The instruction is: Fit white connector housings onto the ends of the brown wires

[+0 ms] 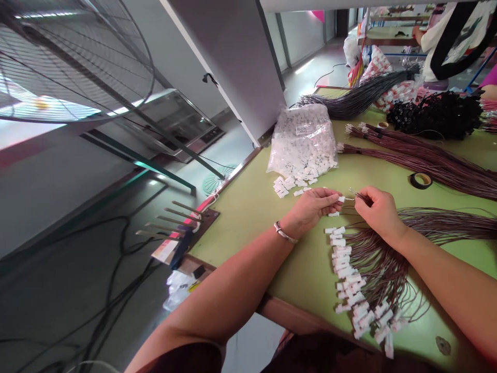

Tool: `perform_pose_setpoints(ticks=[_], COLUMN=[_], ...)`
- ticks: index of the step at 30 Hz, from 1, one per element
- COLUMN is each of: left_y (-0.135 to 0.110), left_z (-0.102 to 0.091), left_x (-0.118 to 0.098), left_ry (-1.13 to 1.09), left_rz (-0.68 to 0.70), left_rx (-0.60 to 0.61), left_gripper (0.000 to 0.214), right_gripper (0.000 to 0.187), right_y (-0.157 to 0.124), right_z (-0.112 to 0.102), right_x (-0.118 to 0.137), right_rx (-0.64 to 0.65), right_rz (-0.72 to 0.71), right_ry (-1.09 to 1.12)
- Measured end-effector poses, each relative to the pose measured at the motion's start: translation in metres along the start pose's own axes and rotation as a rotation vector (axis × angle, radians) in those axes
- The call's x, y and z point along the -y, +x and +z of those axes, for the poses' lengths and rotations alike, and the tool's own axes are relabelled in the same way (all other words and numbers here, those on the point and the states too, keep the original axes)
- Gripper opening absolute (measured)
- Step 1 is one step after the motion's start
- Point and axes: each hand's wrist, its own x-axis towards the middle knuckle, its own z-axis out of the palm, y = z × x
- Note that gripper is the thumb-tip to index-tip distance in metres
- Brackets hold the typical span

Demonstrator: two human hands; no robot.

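Observation:
My left hand (315,206) pinches a small white plastic connector (341,199) above the green table (248,207). My right hand (378,210) is closed on the end of a thin brown wire (354,195), its metal tip just at the connector. Below both hands lies a fan of brown wires with white connectors fitted (349,274). The rest of that brown wire bundle (446,225) runs off to the right under my right forearm.
A clear bag of white connectors (303,137) spills loose pieces beside my left hand. Longer brown wire bundles (419,155), grey wires (357,98), black parts (435,114) and a tape roll (421,180) lie further back. Another person (450,41) stands at the far right. A large fan (70,57) is on the left.

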Motion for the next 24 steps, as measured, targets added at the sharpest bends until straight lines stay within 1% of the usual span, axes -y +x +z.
perform_pose_setpoints(ticks=[3, 6, 8, 9, 11, 14, 17, 21, 24], left_y=[0.0, -0.001, -0.001, -0.001, 0.0, 0.002, 0.002, 0.0, -0.001], left_z=[-0.001, 0.002, 0.005, 0.007, 0.01, 0.012, 0.011, 0.009, 0.009], left_x=[0.0, 0.001, 0.002, 0.003, 0.005, 0.007, 0.007, 0.003, 0.002], left_ry=[0.002, 0.036, 0.083, 0.108, 0.151, 0.187, 0.171, 0.113, 0.088], left_rz=[-0.001, -0.001, 0.031, 0.057, 0.107, 0.144, 0.141, 0.084, 0.06], left_rx=[0.007, 0.007, -0.009, -0.019, -0.028, -0.009, -0.003, 0.007, 0.017], left_gripper=[0.01, 0.011, 0.013, 0.013, 0.015, 0.016, 0.017, 0.018, 0.016], right_gripper=[0.012, 0.01, 0.009, 0.009, 0.011, 0.017, 0.018, 0.017, 0.014], right_y=[0.0, -0.001, -0.001, -0.001, 0.0, 0.002, 0.003, 0.003, 0.002], right_z=[0.0, 0.001, 0.003, 0.003, 0.004, 0.003, 0.001, -0.001, -0.001], right_x=[0.001, 0.001, 0.001, 0.001, -0.001, -0.005, -0.006, -0.004, -0.002], right_rx=[0.0, 0.002, 0.004, 0.008, 0.032, 0.107, 0.177, 0.142, 0.129], right_rz=[-0.003, -0.067, -0.113, -0.112, -0.052, 0.081, 0.127, 0.184, 0.154], right_ry=[-0.021, -0.092, -0.127, -0.121, -0.042, 0.147, 0.225, 0.272, 0.283])
